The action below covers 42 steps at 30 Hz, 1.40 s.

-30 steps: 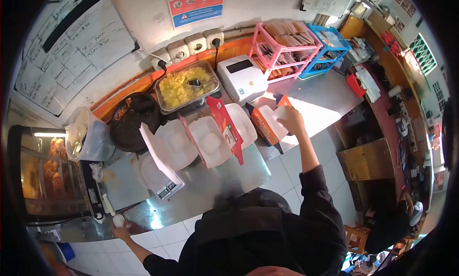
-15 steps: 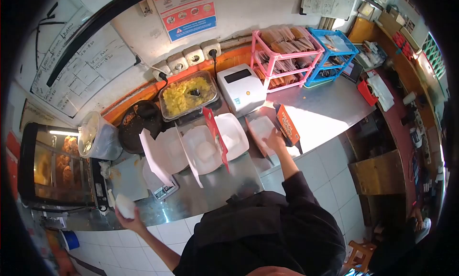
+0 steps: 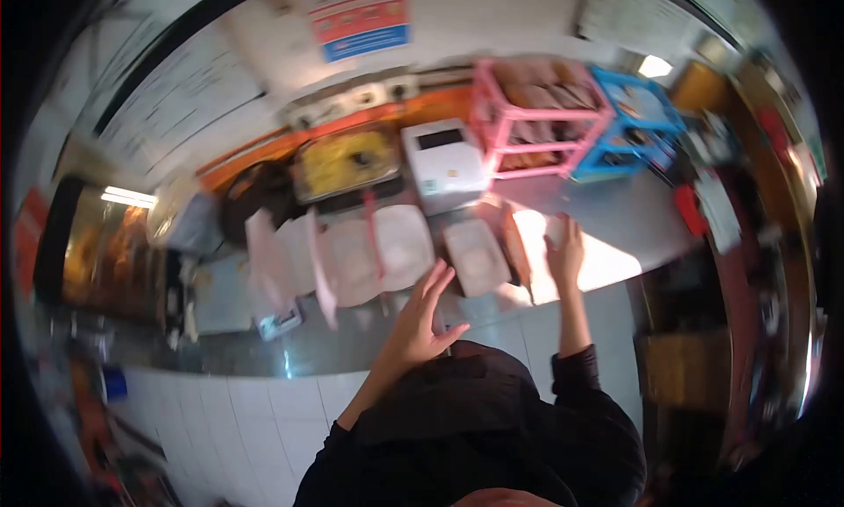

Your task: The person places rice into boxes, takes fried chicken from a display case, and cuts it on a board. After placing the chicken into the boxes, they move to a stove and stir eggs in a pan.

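Observation:
My left hand (image 3: 420, 327) is open, fingers spread, in front of the third white-lined food box (image 3: 406, 243) from the left; its fingertips come near that box's front corner. Over the sunlit counter, my right hand (image 3: 565, 252) has its fingers curled around a pale shape, too blurred in the glare to name. Just left of it stands the orange lid (image 3: 517, 252) of the rightmost box (image 3: 475, 235). A whitish mound (image 3: 480, 265), apparently rice, lies in that box. Two more boxes (image 3: 347, 283) (image 3: 294, 243) stand open in the row to the left.
A tray of yellow food (image 3: 347, 164) and a dark pan (image 3: 255, 199) stand behind the boxes, beside a white machine (image 3: 442, 164). Pink (image 3: 541, 125) and blue (image 3: 629, 120) racks are at the back right. A scale (image 3: 280, 321) and lit display case (image 3: 101, 252) are left.
My left hand has come from the far left to the middle and no longer holds the white lump. My right hand has left the rightmost box and moved right, past its lid.

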{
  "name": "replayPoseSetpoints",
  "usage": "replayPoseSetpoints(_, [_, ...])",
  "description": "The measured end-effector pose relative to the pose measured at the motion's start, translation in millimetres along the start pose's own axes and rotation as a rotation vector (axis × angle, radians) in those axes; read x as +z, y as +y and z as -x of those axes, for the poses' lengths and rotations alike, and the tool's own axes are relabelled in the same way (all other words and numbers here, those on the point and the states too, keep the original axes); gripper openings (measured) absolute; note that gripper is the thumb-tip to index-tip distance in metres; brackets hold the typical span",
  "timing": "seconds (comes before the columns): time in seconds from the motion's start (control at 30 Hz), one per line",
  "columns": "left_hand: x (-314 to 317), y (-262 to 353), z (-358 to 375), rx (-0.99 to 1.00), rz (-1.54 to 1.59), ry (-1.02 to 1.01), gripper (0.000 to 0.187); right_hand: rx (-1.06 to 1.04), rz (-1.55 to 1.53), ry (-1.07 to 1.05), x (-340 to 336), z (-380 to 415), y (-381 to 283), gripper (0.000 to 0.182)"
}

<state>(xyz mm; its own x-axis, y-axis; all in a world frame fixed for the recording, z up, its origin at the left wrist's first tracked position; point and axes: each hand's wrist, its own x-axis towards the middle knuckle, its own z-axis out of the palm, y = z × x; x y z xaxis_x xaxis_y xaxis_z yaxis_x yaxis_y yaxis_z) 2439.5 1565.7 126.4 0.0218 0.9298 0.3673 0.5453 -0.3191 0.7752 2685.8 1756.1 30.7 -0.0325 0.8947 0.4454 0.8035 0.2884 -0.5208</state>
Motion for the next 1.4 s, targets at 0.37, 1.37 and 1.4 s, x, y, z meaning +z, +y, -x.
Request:
replayPoseSetpoints(0.37, [-25.6, -49.1, 194.0, -0.685, -0.014, 0.058, 0.036, 0.494, 0.072, -1.079, 98.7, -41.6, 113.4, 0.051])
replayPoseSetpoints(1.37, [-484.6, -209.9, 571.7, -0.772, -0.375, 1.086, 0.03, -0.585, -0.457, -0.692, 471.9, 306.7, -795.5, 0.036])
replayPoseSetpoints(1.4, [-513.8, -211.0, 542.7, -0.736, -0.359, 1.049, 0.034, -0.638, -0.664, -0.631, 437.0, 308.6, -791.9, 0.033])
